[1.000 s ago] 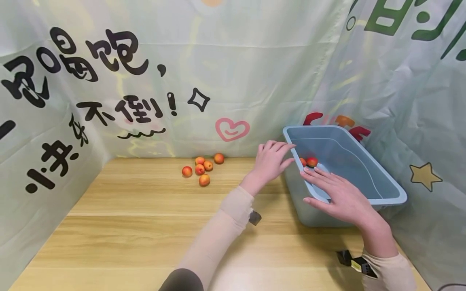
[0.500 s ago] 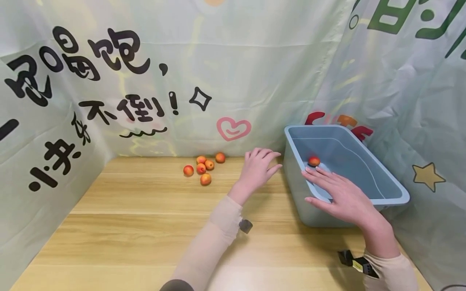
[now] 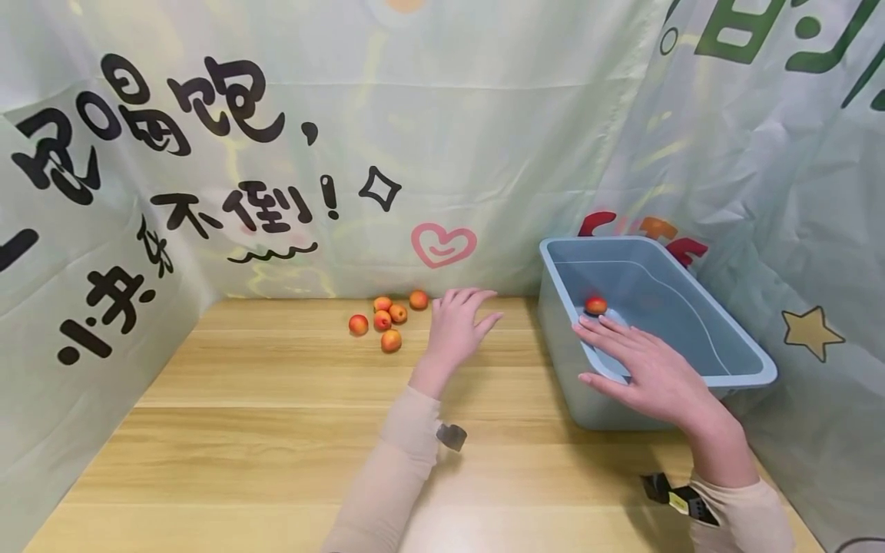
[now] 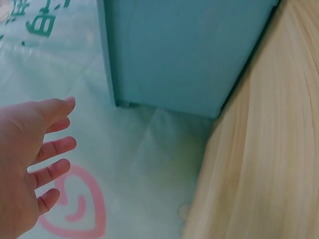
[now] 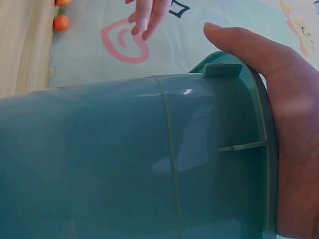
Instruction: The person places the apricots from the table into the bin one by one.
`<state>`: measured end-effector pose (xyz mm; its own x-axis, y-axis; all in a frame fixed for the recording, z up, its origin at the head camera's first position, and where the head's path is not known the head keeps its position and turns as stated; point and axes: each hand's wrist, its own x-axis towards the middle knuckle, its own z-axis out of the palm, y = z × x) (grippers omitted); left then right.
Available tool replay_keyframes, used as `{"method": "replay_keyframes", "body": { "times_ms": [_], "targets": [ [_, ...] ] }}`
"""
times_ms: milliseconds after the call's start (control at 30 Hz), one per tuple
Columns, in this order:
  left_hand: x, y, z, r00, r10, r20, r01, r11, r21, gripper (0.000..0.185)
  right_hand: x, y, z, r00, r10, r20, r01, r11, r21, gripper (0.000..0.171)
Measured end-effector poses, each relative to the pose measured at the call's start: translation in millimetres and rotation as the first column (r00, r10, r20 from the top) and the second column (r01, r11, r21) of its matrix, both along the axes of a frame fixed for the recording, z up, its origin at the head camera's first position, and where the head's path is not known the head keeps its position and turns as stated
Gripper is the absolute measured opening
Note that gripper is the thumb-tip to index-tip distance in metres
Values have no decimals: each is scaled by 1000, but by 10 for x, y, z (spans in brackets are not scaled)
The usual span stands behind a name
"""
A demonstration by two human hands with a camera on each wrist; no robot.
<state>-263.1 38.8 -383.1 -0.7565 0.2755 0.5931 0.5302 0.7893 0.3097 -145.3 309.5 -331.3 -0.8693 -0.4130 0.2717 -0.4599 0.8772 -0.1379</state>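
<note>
Blue plastic bin [image 3: 561, 353] shows one red-orange fruit [image 3: 595, 304] inside; its side and the right hand [image 3: 650, 378], straight-fingered and lying across the rim [image 3: 747, 381], hide part of the floor. Near six more fruits [image 3: 390, 341] on the table [image 3: 263, 445], the left hand [image 3: 453, 329] hovers, relaxed, holding nothing. Both sleeves [image 3: 387, 461] are cut off below.

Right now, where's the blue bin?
In the head view, the blue bin stands at the right end of the wooden table, beside the printed curtain, with the right hand at its left rim.
</note>
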Motion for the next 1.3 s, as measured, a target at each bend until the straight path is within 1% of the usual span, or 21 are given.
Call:
{"method": "replay_keyframes", "body": {
  "times_ms": [67, 167, 367, 500, 600, 733, 800, 967, 1067, 1167, 1300],
  "targets": [
    [-10, -54, -23, 1000, 18, 12, -18, 1000, 23, 38, 0, 2, 2, 1000, -1, 1, 1, 1000, 1, 69],
    [-23, -141, -70, 997, 45, 57, -48, 997, 63, 39, 2, 2, 6, 1000, -3, 8, 3, 1000, 4, 70],
    [-36, -323, -166, 983, 90, 163, -114, 984, 140, 42, 10, 5, 13, 1000, -5, 16, 5, 1000, 12, 69],
    [-57, -467, -218, 975, 114, 193, -151, 970, 188, 41, 9, 8, 12, 1000, -10, 21, 10, 1000, 14, 69],
    [-79, -592, -273, 967, 144, 210, -189, 959, 213, 41, 8, 8, 8, 1000, -6, 15, 6, 1000, 12, 69],
    [-119, -763, -351, 950, 193, 244, -251, 939, 233, 42, 12, 6, 6, 1000, -1, 8, 1, 1000, 13, 69],
    [-145, -836, -381, 946, 206, 249, -267, 932, 244, 43, 13, 8, 13, 1000, -6, 10, 6, 1000, 13, 69],
    [-202, -978, -477, 943, 215, 254, -281, 924, 261, 44, 12, 11, 18, 1000, -13, 12, 13, 1000, 7, 69],
    [-219, -1044, -540, 936, 226, 269, -297, 918, 264, 45, 13, 10, 17, 1000, -8, 12, 8, 1000, 6, 70],
    [-225, -1111, -591, 925, 242, 294, -320, 913, 255, 44, 13, 8, 13, 1000, -6, 14, 6, 1000, 4, 70],
    [-234, -1210, -653, 901, 265, 344, -354, 907, 228, 43, 8, 4, 9, 1000, -4, 11, 4, 1000, 5, 70]
  ]
}}
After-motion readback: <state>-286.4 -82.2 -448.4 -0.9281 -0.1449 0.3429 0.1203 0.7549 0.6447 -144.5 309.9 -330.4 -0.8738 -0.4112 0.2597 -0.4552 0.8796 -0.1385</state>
